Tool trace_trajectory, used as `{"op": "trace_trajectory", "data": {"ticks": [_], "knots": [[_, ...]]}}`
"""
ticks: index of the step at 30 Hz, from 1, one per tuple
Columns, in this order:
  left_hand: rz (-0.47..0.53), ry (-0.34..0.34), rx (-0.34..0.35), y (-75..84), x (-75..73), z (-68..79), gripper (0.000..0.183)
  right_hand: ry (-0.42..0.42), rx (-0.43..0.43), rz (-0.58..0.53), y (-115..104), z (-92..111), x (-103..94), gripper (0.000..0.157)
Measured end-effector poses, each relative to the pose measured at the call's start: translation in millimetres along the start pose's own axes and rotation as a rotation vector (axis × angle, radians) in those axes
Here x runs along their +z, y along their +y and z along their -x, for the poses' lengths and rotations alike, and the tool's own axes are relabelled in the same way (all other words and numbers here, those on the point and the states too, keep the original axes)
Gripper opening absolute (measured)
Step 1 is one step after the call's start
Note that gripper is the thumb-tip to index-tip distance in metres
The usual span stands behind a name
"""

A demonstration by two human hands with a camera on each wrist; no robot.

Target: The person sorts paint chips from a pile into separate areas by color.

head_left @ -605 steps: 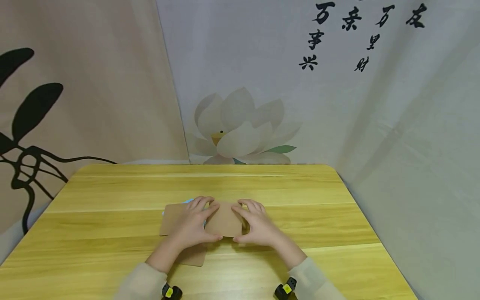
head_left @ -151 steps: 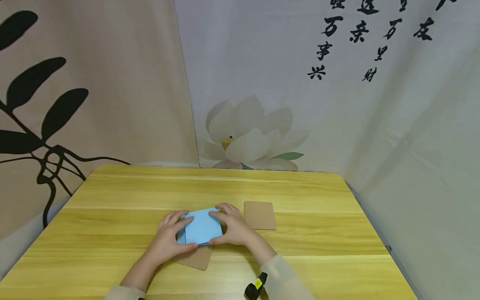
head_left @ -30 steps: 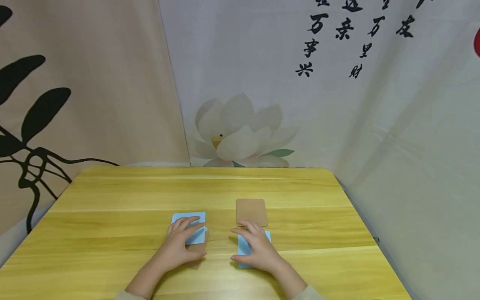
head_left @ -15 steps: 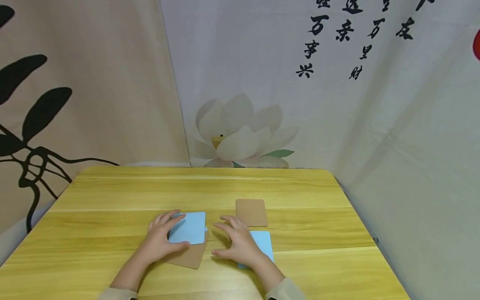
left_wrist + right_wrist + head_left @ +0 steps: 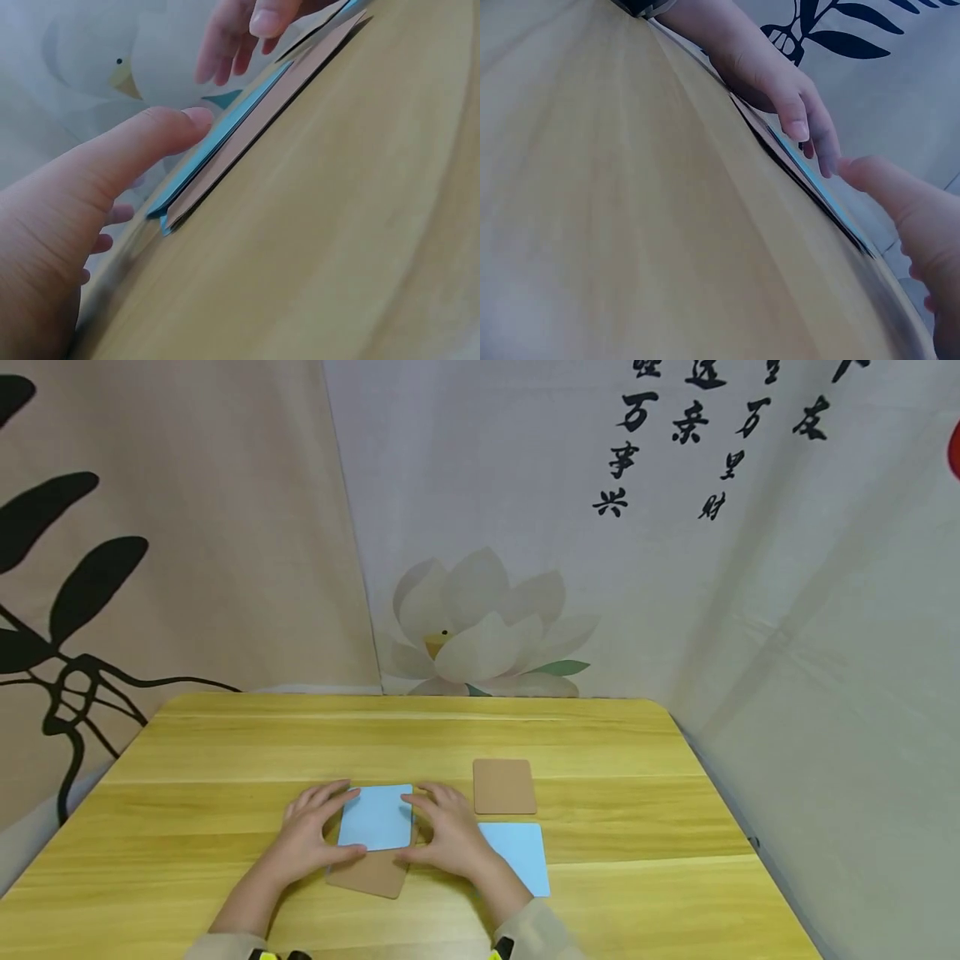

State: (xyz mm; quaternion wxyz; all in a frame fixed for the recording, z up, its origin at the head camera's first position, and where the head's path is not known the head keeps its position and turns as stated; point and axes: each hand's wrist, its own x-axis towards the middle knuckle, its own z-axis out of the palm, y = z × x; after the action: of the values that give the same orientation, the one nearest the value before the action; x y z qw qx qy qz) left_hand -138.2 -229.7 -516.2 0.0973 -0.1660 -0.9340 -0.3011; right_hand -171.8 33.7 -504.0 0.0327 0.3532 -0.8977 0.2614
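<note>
Your left hand [image 5: 307, 831] and right hand [image 5: 450, 831] frame a blue card [image 5: 377, 817] on a yellow wood-grain table [image 5: 600, 777], thumbs and fingers parted wide on either side of it. On the left, your thumb lies by the card's lower edge and your forefinger by its top corner; on the right, your fingers and thumb mirror them. Neither hand is curled tight around anything, and whether your fingertips touch the card cannot be told.

The blue card overlaps a brown card [image 5: 367, 875], which juts out at an angle toward you. From above, the two look flat; your left wrist view catches them nearly edge-on, blue over brown, with a small blue tip [image 5: 166, 228] poking out beneath the brown at one end. Your right wrist view shows a dark line along the stack's underside and your left fingers pointing downward beyond it.

The head view alone shows the full faces of a second pair to your right: a square brown card [image 5: 504, 786] and, nearer you, another blue card [image 5: 523, 852], partly covered by your right forearm.
</note>
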Motion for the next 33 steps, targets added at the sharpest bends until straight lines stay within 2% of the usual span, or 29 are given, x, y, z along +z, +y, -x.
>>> {"op": "trace_trajectory", "data": {"ticks": [7, 20, 33], "knots": [[0.001, -0.014, 0.0, -3.8, -1.5, 0.6, 0.086, -0.056, 0.01, 0.077, -3.1, -11.2, 9.8, 0.085], [-0.001, -0.045, 0.003, -5.5, -1.3, 1.6, 0.087, -0.124, 0.046, 0.089, -0.5, -19.5, 13.2, 0.087], [0.013, -0.033, 0.005, -1.5, -4.6, 1.3, 0.081, -0.124, 0.041, 0.086, 1.6, -20.2, 13.0, 0.084]]}}
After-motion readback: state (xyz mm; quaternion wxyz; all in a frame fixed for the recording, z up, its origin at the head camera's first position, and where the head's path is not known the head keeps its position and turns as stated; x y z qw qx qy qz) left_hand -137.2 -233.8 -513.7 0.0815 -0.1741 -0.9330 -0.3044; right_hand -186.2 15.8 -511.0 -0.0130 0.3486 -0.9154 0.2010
